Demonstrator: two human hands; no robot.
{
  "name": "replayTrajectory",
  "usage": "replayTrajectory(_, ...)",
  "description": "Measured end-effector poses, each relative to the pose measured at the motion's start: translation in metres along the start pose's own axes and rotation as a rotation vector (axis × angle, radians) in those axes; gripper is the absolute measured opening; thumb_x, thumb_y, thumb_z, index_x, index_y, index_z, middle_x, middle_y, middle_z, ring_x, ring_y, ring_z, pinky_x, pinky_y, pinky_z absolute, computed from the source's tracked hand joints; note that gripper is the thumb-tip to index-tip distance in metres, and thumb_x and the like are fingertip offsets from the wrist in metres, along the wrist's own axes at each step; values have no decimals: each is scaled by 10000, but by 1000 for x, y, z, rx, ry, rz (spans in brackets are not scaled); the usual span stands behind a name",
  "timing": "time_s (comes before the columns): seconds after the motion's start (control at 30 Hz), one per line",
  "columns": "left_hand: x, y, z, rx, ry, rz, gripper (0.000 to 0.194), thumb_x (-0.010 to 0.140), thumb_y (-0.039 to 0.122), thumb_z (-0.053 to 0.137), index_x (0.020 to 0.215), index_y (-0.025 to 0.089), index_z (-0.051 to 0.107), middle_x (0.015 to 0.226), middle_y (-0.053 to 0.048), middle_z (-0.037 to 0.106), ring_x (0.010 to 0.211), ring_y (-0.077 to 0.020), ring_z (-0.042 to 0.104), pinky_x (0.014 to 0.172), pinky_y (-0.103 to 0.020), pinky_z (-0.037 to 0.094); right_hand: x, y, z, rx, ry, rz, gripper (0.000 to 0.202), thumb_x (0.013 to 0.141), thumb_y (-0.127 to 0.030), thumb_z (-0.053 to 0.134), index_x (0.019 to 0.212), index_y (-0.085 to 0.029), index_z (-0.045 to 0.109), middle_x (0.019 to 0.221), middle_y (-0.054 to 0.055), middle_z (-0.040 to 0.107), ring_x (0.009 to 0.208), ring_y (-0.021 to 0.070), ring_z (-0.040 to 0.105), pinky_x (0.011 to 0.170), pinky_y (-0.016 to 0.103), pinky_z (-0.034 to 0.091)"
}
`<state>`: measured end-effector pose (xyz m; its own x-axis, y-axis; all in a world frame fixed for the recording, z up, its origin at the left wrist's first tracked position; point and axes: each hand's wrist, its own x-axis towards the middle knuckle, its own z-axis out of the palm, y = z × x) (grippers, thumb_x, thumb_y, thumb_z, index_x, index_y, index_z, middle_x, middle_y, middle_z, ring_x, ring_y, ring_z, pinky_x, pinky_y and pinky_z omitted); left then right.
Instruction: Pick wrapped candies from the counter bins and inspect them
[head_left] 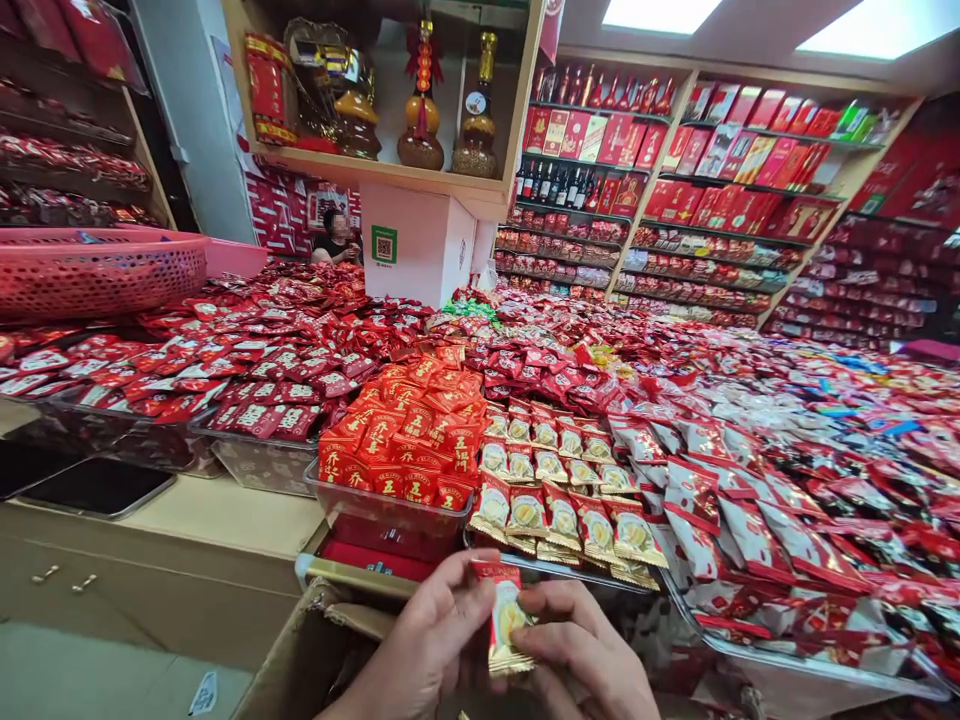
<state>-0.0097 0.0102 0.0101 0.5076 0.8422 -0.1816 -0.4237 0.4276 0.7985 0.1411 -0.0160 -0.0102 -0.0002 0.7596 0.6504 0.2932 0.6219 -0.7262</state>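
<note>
A red and gold candy packet [504, 622] with a yellow fruit picture is held between both my hands, above an open cardboard box [289, 650]. The fingers of my left hand [442, 635] are closed on its left edge and top. From the right, the thumb and fingers of my right hand [585, 650] pinch it. Just beyond my hands, rows of like gold packets [562, 515] lie in a clear tray. To their left, a clear bin [390, 515] is heaped with bright orange-red packets [412, 430]. The box's contents are mostly hidden by my hands.
Red-and-white packets [780, 530] fill a bin at right, and dark red packets [277, 385] one at left. A pink basket [97, 275] stands farther left, above a dark tablet-like slab [97, 487]. A person [335, 238] is behind the heaps. Shelves [630, 230] line the back.
</note>
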Motion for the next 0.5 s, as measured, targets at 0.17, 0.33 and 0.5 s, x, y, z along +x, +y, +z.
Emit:
replayTrajectory(0.17,-3,10,3,74,52,123,417,754,244,669,1109,160,467,877,-53,690,705,-111,603,648,-215,452,-4,-2,3,87,49,231,142,796,-229,526,818,-288,653,934,55,612,870,186,574,733,287,452)
replayTrajectory(0.33,-3,12,-1,134,4,167,394,790,213,627,1127,173,425,929,-56,695,785,-124,614,739,-247,446,1,-11,3,441,22,658,247,681,-383,674,869,-229,629,759,35,644,700,146,577,650,236,462)
replayTrajectory(0.5,-3,8,-3,178,7,152,441,747,250,672,1123,186,451,953,-62,700,881,-161,616,779,-266,440,2,-8,9,525,18,685,211,655,-357,710,766,-198,627,679,15,636,627,102,553,595,193,424)
